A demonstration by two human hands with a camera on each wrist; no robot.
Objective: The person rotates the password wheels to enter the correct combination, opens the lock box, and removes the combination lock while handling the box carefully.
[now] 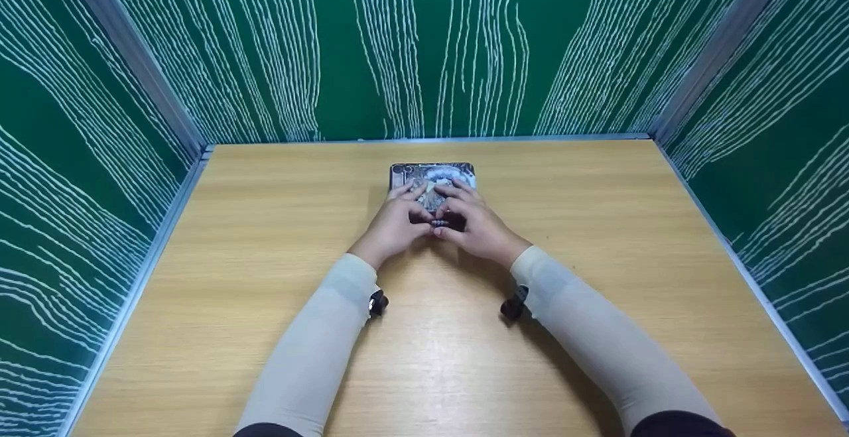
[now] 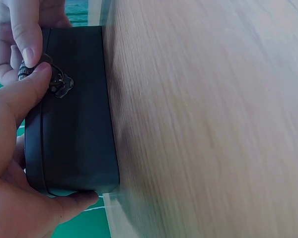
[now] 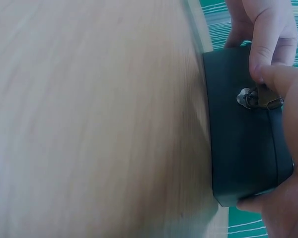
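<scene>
A small dark box [image 1: 419, 175] with a patterned, picture-covered lid lies on the wooden table. Its plain black front [image 2: 77, 129] carries a metal hasp [image 2: 65, 87], through which a small padlock [image 3: 269, 94] hangs by its shackle. Ridged dials show at the padlock's end in the left wrist view. My left hand [image 1: 392, 223] pinches the padlock with its thumb, other fingers spread over the lid and left side. From the right, my right hand [image 1: 483, 225] grips the padlock between thumb and forefinger, its remaining fingers resting on the lid. The fingertips partly hide the padlock.
The wooden table [image 1: 278, 225] runs out on every side of the box. Green panels [image 1: 438, 46] with white wavy lines stand behind and at both sides, set in grey metal framing [image 1: 139, 52]. A small black camera [image 1: 379, 303] sits at the left wrist.
</scene>
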